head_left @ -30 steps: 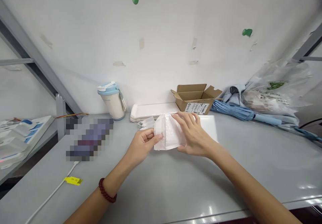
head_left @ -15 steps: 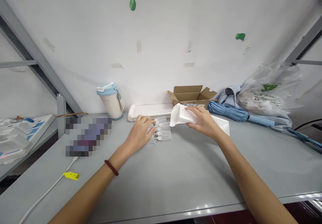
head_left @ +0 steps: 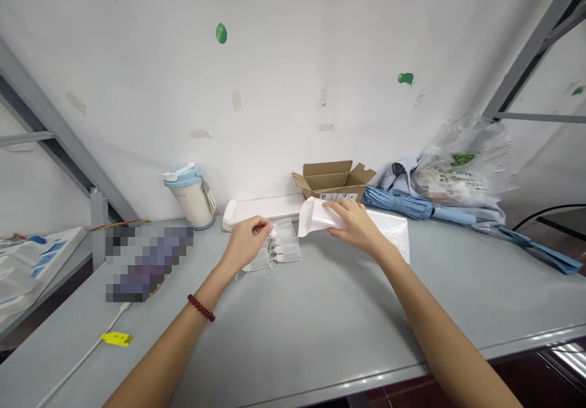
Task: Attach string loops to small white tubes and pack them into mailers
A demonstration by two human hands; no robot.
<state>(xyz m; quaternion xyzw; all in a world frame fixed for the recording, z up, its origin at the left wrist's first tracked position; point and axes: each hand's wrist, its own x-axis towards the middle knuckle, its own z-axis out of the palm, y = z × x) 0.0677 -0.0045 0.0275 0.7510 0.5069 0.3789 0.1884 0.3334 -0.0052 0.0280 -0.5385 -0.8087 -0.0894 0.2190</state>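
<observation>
My left hand [head_left: 247, 242] is closed in a pinch at the white-capped end of a small clear plastic container [head_left: 284, 228], held just left of the envelope's mouth. Several similar containers [head_left: 289, 253] with white caps and thin loops lie on the table under and beside that hand; their exact kind is hard to tell. My right hand [head_left: 354, 225] grips a white padded envelope [head_left: 314, 217], its mouth facing left toward the containers. A second white padded envelope [head_left: 394, 232] lies flat on the table, partly behind my right wrist.
A stack of white envelopes [head_left: 256, 208] and an open cardboard box [head_left: 327, 182] stand against the wall. A blue-lidded cup [head_left: 192, 199] and a blurred-out device [head_left: 151, 264] with a cable are left. A folded blue umbrella [head_left: 398, 203] and a plastic bag [head_left: 458, 176] lie right.
My left hand has pulled back slightly and lifted one container by its capped end. The right hand keeps the envelope beside it. The camera view has shifted, so the scene sits lower and further left.
</observation>
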